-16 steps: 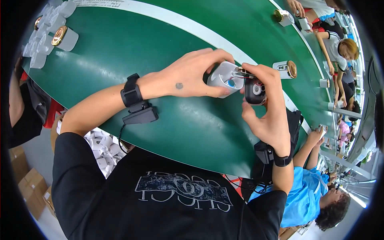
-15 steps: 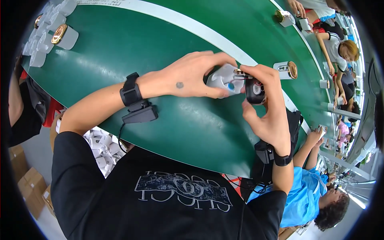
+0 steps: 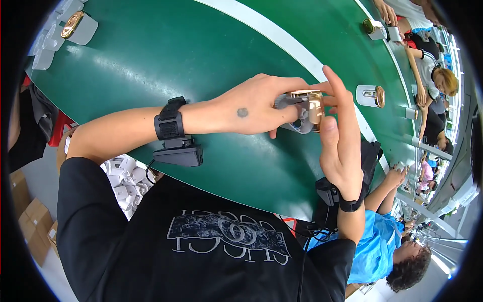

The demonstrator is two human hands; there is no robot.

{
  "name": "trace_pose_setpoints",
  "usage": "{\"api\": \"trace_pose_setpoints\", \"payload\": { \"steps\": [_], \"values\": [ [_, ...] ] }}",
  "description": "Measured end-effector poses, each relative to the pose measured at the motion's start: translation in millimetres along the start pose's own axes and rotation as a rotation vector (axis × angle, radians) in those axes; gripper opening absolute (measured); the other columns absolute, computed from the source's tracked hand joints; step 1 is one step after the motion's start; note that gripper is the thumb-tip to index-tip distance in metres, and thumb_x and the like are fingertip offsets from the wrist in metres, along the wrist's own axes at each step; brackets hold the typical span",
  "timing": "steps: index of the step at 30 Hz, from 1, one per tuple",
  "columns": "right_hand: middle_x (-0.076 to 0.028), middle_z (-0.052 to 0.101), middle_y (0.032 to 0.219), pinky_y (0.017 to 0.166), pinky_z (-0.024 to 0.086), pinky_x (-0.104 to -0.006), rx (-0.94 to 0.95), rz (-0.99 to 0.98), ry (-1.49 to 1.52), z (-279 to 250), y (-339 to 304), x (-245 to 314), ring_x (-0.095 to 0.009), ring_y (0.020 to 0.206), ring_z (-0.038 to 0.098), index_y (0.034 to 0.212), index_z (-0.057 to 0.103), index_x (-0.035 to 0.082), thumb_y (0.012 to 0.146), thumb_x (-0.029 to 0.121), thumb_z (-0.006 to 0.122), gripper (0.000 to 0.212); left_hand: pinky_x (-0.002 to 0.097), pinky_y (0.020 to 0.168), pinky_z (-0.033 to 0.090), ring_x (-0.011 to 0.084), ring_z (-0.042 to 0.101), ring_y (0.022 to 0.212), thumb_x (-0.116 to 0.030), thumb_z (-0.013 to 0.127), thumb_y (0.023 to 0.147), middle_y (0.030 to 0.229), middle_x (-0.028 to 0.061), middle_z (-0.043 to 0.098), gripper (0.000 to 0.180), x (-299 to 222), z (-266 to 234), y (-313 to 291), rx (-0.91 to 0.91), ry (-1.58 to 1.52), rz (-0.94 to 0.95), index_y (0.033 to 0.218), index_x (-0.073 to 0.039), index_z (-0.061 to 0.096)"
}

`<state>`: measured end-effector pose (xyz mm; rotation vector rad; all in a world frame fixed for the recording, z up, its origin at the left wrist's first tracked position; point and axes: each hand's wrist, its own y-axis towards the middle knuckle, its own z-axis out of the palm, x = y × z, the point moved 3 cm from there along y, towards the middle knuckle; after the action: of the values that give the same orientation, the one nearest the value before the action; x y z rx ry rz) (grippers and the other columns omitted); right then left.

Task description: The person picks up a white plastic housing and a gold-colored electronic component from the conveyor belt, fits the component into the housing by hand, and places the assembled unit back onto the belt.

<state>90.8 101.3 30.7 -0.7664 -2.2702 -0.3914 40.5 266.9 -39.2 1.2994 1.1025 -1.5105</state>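
Observation:
Over the green work surface, my left hand (image 3: 261, 105) grips a pale grey-white plastic housing (image 3: 303, 128), its fingers around the body and its thumb at the open side. A shiny gold lid (image 3: 316, 108) sits at the housing's right end, upright and facing my right hand. My right hand (image 3: 342, 136) is beside that lid, index finger stretched up and thumb apart from the other fingers. Some of its fingertips reach the lid's upper edge; whether they press on it I cannot tell. The inside of the housing is partly hidden by my left thumb.
A finished-looking white unit with a gold top (image 3: 371, 96) stands past the white strip (image 3: 282, 40). Another gold-topped unit (image 3: 80, 27) and several pale housings (image 3: 44, 58) stand far left. White parts fill a container (image 3: 126, 183) below the table edge. Co-workers sit at right.
The dark underside of the gold-lidded part has turned away, and the gold face now points right at the housing's end. My right hand's fingers have straightened from their curled grip.

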Motion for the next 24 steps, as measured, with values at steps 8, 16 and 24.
{"api": "trace_pose_setpoints", "payload": {
  "steps": [8, 16, 24],
  "values": [
    [-0.016, 0.06, 0.121, 0.092, 0.05, -0.0399, -0.024, 0.017, -0.22, 3, -5, 7, -0.029, 0.106, 0.06, 0.134, 0.059, 0.003, 0.088, 0.02, 0.078, 0.052, 0.0272, 0.055, 0.056, 0.0137, 0.068, 0.066, -0.008, 0.053, 0.1, 0.105, 0.0098, 0.071, 0.03, 10, 3, 1, -0.01, -0.083, 0.012, 0.128, -0.001, 0.061],
    [-0.017, 0.059, 0.125, 0.091, 0.052, -0.0419, 0.027, -0.02, -0.247, 3, -4, -2, -0.031, 0.109, 0.061, 0.132, 0.061, 0.005, 0.075, 0.023, 0.09, 0.066, 0.0283, 0.056, 0.055, 0.015, 0.07, 0.068, -0.01, 0.067, 0.096, 0.115, 0.013, 0.07, 0.047, 14, -2, 2, 0.051, -0.102, 0.037, 0.139, -0.002, 0.05],
    [-0.018, 0.059, 0.127, 0.095, 0.052, -0.0411, 0.004, -0.097, -0.146, -10, -4, -8, -0.032, 0.115, 0.062, 0.129, 0.066, 0.005, 0.08, 0.023, 0.083, 0.055, 0.0341, 0.063, 0.059, 0.0221, 0.073, 0.073, -0.026, 0.084, 0.082, 0.11, 0.016, 0.073, 0.062, 18, -11, 3, 0.09, 0.03, 0.101, 0.129, 0.002, 0.055]
  ]
}}
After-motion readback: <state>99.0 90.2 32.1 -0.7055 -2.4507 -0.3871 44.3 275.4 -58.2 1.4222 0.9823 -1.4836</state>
